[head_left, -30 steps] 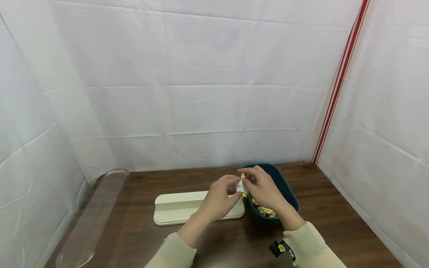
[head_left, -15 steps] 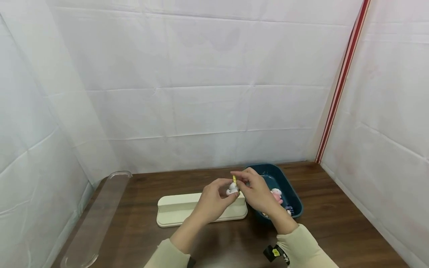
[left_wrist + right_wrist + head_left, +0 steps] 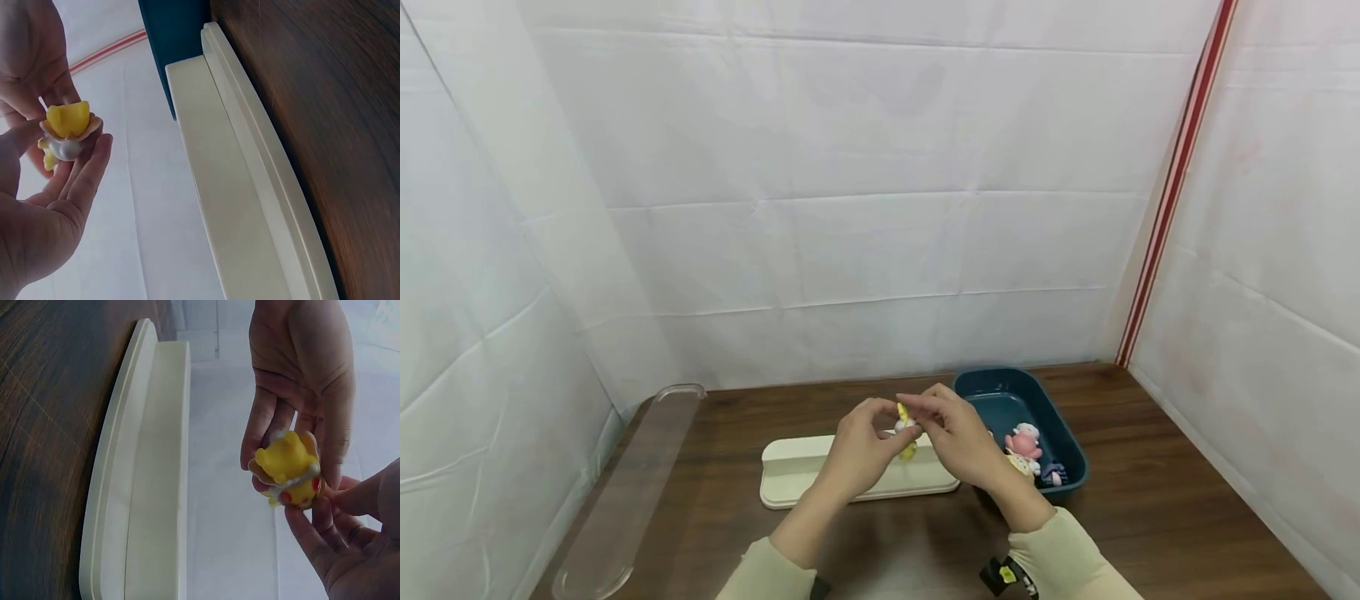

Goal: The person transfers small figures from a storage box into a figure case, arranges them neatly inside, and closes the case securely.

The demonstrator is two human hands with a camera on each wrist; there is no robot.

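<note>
We see left fingers (image 3: 94,172) and right fingers (image 3: 308,537) curled in, pinching a yellow-and-white figurine (image 3: 284,459) between them; since a second ago they've shifted left above the cream stand (image 3: 793,471), away from the blue bin (image 3: 1000,408).

A small yellow toy (image 3: 287,462) with red spots and grey-white patches sits between both hands. The left hand (image 3: 301,387) holds it from above in view, thumb and fingers around it; the right hand (image 3: 353,540) pinches its spotted end. Apart from them, a cream stand (image 3: 153,487) rests on the dark wooden worktop (image 3: 53,437), before a white sheet (image 3: 231,506).
</note>
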